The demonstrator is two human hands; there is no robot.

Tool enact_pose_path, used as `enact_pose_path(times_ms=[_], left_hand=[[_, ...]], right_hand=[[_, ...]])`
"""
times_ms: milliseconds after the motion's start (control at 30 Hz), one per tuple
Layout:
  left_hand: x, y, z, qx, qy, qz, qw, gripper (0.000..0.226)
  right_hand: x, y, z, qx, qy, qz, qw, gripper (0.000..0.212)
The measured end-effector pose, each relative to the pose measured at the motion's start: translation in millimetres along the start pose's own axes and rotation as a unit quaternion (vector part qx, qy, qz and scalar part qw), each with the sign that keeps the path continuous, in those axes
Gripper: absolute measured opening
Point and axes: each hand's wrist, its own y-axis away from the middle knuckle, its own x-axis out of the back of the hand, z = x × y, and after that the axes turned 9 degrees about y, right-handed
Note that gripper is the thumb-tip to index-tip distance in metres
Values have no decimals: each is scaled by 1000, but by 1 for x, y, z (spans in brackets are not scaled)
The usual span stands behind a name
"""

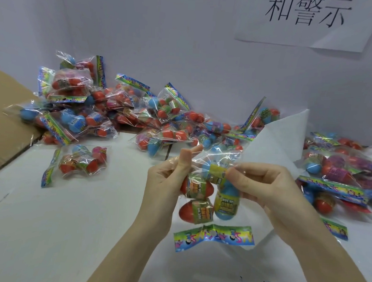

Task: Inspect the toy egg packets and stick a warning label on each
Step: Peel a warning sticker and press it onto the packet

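- Left hand [168, 178]: fingers curled round the left edge of the held packet [208, 193], pinching the clear film; forefinger extended upward past the packet's top.
- Right hand [262, 185]: thumb and fingertips pinch the film at the packet's upper right, beside a blue egg.
- Held packet: raised above the white table [68, 231], between both hands. Clear bag holding two red eggs and two blue eggs, each with a printed band. Its colourful header strip [214, 237] hangs at the bottom.
- Whether a warning label is on the packet cannot be determined.
- Single packet [80, 161]: lies flat on the table, left of the hands, apart from the rest.
- Large pile of packets [122, 113]: against the back wall, partly over a cardboard flap [7, 118].
- Second group of packets [340, 174]: right of the hands.
- White sheet [282, 141]: stands behind the right hand.
- Paper notice [305, 20]: on the wall, upper right.
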Motion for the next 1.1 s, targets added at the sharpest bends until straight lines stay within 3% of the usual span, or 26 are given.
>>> enact_pose_path(times_ms=[133, 300, 400, 500, 567, 633, 700, 767, 833, 900, 1000, 1067, 1100], left_hand=[[6, -2, 3, 45, 42, 2, 998, 48], [11, -2, 7, 134, 161, -68, 975, 44], [17, -7, 9, 104, 256, -41, 960, 52], [20, -9, 8, 36, 146, 54, 987, 56], [17, -5, 9, 43, 75, 27, 996, 61], [16, -3, 9, 121, 37, -101, 987, 72], [18, -3, 9, 224, 46, -209, 951, 88], [19, -3, 12, 286, 97, -218, 928, 77], [16, -4, 14, 291, 155, -162, 930, 42], [17, -5, 14, 239, 170, -99, 951, 19], [22, -9, 14, 143, 224, -30, 964, 10], [25, -11, 13, 119, 245, -16, 962, 16], [25, -11, 12, 113, 235, -24, 965, 25]], right_hand=[[3, 0, -1, -37, -52, -13, 998, 26], [5, 0, -1, -35, -52, 14, 998, 28], [7, -1, -3, 2, -95, 75, 993, 23], [10, -3, -2, 117, -160, 186, 962, 12], [10, -2, -1, 211, -161, 222, 938, 11], [9, -1, 0, 270, -123, 199, 934, 15], [8, 1, 1, 297, -61, 116, 946, 24], [6, 4, 1, 314, 11, 4, 949, 26], [6, 6, 0, 317, 70, -45, 945, 26], [10, 5, -2, 296, 104, 20, 949, 23], [25, 0, -2, 195, 216, 246, 925, 22], [41, -3, -1, 77, 326, 331, 882, 46], [50, -2, 0, 10, 359, 318, 877, 68]])
